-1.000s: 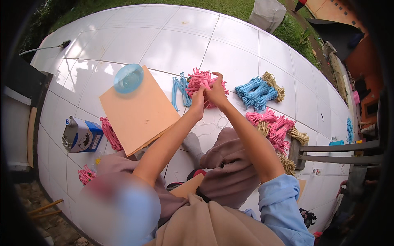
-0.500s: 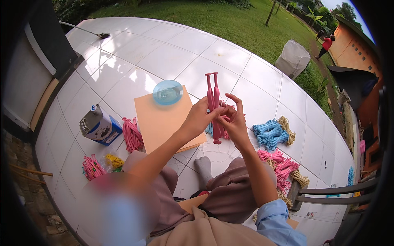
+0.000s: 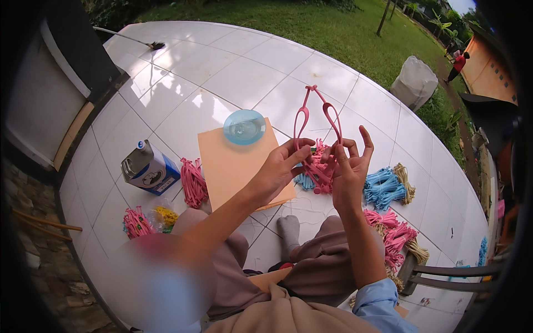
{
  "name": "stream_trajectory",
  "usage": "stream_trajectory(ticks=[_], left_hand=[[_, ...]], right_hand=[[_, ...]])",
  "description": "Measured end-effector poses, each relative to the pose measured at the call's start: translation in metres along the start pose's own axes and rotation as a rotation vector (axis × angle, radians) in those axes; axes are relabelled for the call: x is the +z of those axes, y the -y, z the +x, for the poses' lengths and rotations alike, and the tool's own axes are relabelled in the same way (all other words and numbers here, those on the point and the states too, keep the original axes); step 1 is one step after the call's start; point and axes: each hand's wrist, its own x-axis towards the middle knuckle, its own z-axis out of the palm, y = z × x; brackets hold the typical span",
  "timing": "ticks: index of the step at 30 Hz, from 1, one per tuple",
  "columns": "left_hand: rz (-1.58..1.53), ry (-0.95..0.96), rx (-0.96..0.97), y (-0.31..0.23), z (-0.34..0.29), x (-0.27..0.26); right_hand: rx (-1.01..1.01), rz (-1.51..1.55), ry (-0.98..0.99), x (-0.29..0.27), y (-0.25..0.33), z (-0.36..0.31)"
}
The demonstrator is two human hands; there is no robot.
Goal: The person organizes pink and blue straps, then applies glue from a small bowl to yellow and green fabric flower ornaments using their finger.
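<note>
Pink straps (image 3: 320,96) are suspended in front of the person, above the white tiled floor (image 3: 233,77); clock positions are read from them, with 12 o'clock at the top of the view. Two slender strands meet at small knobbed ends at the apex, then diverge downward, each widening into an elongated open loop. Left hand (image 3: 280,173): fingers narrowed, pinching the left strand below its loop. Right hand (image 3: 350,175): fingers pinching the right strand, one finger extended upward. The lower course of the straps is obscured by the hands and by a pink bundle (image 3: 323,171) of like color behind them. A translucent blue bowl (image 3: 244,127) rests at 9 o'clock on the upper part of a tan board (image 3: 233,172), which lies at 8 o'clock. Farther out, between 8 and 9 o'clock, stands a blue and white can (image 3: 151,171). A tied blue bundle (image 3: 383,187) lies between 4 and 5 o'clock, touching a beige bundle (image 3: 405,180). A whitish sack (image 3: 415,83) stands at 2 o'clock.
</note>
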Motion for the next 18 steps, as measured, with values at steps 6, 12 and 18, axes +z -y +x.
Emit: stream_trajectory(ticks=[6, 12, 18], left_hand=[[-0.023, -0.231, 0.06, 0.017, 0.001, 0.001], [-0.238, -0.072, 0.001, 0.0, 0.009, -0.011], [-0.347, 0.259, -0.097, -0.017, 0.011, -0.014]], right_hand=[[0.075, -0.061, 0.133, 0.0, -0.012, -0.006], [0.159, -0.032, 0.248, 0.001, -0.011, -0.004], [-0.01, -0.122, 0.004, -0.013, -0.004, 0.011]])
